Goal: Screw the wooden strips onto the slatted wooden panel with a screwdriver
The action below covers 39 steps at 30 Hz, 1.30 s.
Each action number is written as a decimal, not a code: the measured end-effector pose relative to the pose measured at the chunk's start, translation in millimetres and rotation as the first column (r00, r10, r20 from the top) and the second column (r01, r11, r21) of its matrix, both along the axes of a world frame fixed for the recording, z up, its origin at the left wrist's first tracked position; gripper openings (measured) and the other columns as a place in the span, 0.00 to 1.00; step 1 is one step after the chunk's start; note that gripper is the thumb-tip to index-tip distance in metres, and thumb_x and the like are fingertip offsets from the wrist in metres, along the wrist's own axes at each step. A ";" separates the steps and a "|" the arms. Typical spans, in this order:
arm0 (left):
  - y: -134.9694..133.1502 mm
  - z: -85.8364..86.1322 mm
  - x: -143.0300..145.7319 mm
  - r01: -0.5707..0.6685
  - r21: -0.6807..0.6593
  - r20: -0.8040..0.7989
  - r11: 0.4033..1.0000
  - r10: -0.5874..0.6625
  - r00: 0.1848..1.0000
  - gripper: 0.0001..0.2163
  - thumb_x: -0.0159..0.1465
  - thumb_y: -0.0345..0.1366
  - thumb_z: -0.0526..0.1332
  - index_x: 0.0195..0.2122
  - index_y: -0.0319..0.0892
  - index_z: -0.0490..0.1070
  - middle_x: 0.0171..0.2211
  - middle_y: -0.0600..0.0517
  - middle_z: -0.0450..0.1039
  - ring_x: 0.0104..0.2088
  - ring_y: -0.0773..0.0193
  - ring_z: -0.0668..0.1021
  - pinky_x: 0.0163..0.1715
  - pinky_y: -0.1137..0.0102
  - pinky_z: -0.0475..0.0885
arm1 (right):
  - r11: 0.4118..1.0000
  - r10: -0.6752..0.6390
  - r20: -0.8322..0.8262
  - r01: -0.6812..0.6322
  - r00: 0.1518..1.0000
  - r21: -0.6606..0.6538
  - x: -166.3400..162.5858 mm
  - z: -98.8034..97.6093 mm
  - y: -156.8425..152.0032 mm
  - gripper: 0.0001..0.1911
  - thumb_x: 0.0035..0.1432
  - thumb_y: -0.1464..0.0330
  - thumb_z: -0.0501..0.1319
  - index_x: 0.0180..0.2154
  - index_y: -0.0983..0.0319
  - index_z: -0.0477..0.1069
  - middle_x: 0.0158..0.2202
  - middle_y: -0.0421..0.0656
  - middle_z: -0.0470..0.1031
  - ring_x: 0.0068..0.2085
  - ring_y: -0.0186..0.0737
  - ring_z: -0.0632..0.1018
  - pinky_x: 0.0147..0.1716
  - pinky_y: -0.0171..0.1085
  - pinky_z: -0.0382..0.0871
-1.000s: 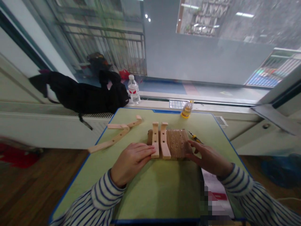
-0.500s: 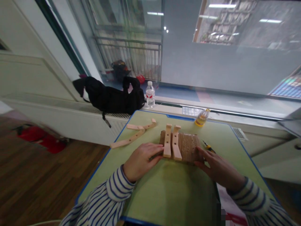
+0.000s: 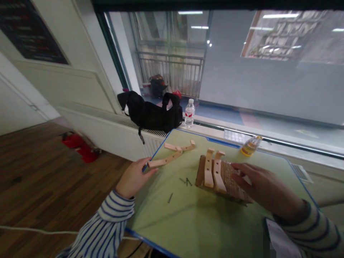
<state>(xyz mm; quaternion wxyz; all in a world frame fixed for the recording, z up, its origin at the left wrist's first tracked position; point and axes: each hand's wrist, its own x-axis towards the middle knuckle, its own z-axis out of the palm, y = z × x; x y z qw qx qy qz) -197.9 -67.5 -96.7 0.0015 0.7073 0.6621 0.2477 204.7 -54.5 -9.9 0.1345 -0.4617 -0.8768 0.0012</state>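
On the table lies a corrugated cardboard block (image 3: 200, 173), tilted a little. Two pale wooden pieces with bent ends and drilled holes, the left one (image 3: 209, 168) and the right one (image 3: 218, 172), rest side by side on it. My right hand (image 3: 258, 182) is over the block's right part, fingers bent and thumb near the fingertips; anything between them is too small to make out. At the table's left edge, my left hand (image 3: 134, 179) has thumb and fingers apart around the near end of another wooden piece (image 3: 166, 158). A further wooden piece (image 3: 188, 147) lies behind it.
Several dark screws (image 3: 188, 182) lie left of the block. A yellow-capped bottle (image 3: 250, 146) stands at the table's back edge. On the sill are a water bottle (image 3: 189, 114) and a black bag (image 3: 153, 114). A red fire extinguisher (image 3: 80, 146) lies on the floor.
My left hand has left the block and moved left to the loose wooden piece, uncovering the screws. My right hand has shifted from the block's side to above it. The view has turned left.
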 end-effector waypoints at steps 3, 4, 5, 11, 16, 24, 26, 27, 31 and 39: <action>-1.8 -5.3 0.7 -0.025 -0.089 0.104 0.996 0.034 0.994 0.21 0.60 0.48 0.56 0.50 0.39 0.68 0.43 0.44 0.75 0.40 0.57 0.78 0.39 0.67 0.72 | 0.996 0.065 0.032 -0.063 0.997 -0.060 -29.9 9.9 13.3 0.16 0.61 0.61 0.50 0.47 0.58 0.68 0.41 0.46 0.76 0.37 0.43 0.77 0.34 0.39 0.69; -2.3 -5.8 1.9 -0.039 -0.105 0.135 0.994 0.053 0.989 0.21 0.60 0.48 0.56 0.49 0.40 0.68 0.42 0.45 0.76 0.38 0.57 0.78 0.37 0.68 0.73 | 0.992 0.103 0.036 -0.100 0.994 -0.074 -39.6 12.5 18.4 0.16 0.61 0.61 0.50 0.47 0.58 0.67 0.42 0.46 0.76 0.38 0.43 0.77 0.36 0.40 0.68; -2.6 -6.1 3.0 -0.048 -0.116 0.164 0.992 0.067 0.984 0.20 0.61 0.48 0.55 0.49 0.40 0.69 0.40 0.46 0.76 0.37 0.58 0.78 0.36 0.68 0.73 | 0.985 0.142 0.040 -0.137 0.989 -0.103 -49.0 14.7 23.8 0.15 0.62 0.61 0.50 0.46 0.58 0.68 0.42 0.46 0.75 0.39 0.44 0.76 0.37 0.40 0.67; -1.7 -7.6 7.1 -0.080 -0.094 0.263 0.992 0.102 0.959 0.19 0.61 0.47 0.55 0.47 0.41 0.71 0.35 0.49 0.78 0.32 0.61 0.79 0.31 0.72 0.72 | 0.960 0.227 0.061 -0.213 0.972 -0.182 -99.6 10.6 61.1 0.16 0.61 0.62 0.51 0.45 0.61 0.70 0.37 0.48 0.76 0.39 0.44 0.76 0.37 0.39 0.65; -4.4 -9.5 8.8 -0.112 0.003 0.243 0.994 0.108 0.964 0.18 0.60 0.45 0.56 0.45 0.39 0.72 0.35 0.49 0.78 0.31 0.62 0.79 0.32 0.73 0.73 | 0.947 0.258 0.044 -0.244 0.965 -0.208 -126.8 -3.6 84.7 0.18 0.60 0.63 0.52 0.49 0.63 0.67 0.37 0.48 0.77 0.37 0.42 0.76 0.37 0.38 0.64; -14.4 -0.5 18.7 -0.142 0.242 0.197 0.960 0.095 0.976 0.16 0.61 0.45 0.57 0.45 0.40 0.71 0.38 0.48 0.78 0.33 0.63 0.79 0.37 0.70 0.75 | 0.949 0.247 -0.064 -0.255 0.967 -0.184 -140.4 -3.0 85.3 0.21 0.59 0.63 0.54 0.52 0.63 0.62 0.38 0.47 0.76 0.36 0.41 0.76 0.36 0.38 0.65; -16.6 1.9 24.7 -0.122 0.299 0.210 0.946 0.060 0.976 0.16 0.61 0.44 0.58 0.46 0.40 0.71 0.40 0.48 0.77 0.35 0.62 0.79 0.39 0.69 0.75 | 0.959 0.226 -0.106 -0.240 0.968 -0.153 -139.7 0.2 82.1 0.23 0.59 0.62 0.54 0.54 0.63 0.59 0.39 0.47 0.76 0.37 0.42 0.76 0.36 0.38 0.65; -17.7 3.1 28.0 -0.111 0.335 0.219 0.936 0.037 0.975 0.16 0.61 0.43 0.58 0.46 0.40 0.70 0.40 0.47 0.77 0.37 0.62 0.79 0.40 0.68 0.75 | 0.965 0.210 -0.128 -0.227 0.969 -0.133 -138.7 1.7 80.6 0.23 0.59 0.62 0.54 0.55 0.63 0.58 0.39 0.47 0.76 0.37 0.42 0.77 0.35 0.38 0.65; -22.2 10.2 42.6 -0.069 0.410 0.220 0.909 -0.025 0.975 0.14 0.61 0.41 0.60 0.45 0.40 0.70 0.41 0.47 0.76 0.39 0.61 0.78 0.42 0.67 0.74 | 0.986 0.146 -0.208 -0.161 0.967 -0.052 -130.5 8.3 76.4 0.21 0.61 0.62 0.51 0.54 0.62 0.59 0.39 0.47 0.76 0.37 0.42 0.77 0.35 0.38 0.66; -30.6 33.5 77.5 0.010 0.415 0.287 0.910 -0.142 0.947 0.12 0.59 0.41 0.62 0.41 0.41 0.72 0.34 0.50 0.77 0.32 0.65 0.78 0.36 0.72 0.75 | 0.997 0.068 -0.266 -0.056 0.962 0.052 -103.0 27.5 68.4 0.15 0.63 0.63 0.49 0.47 0.60 0.67 0.37 0.45 0.76 0.38 0.42 0.77 0.36 0.37 0.65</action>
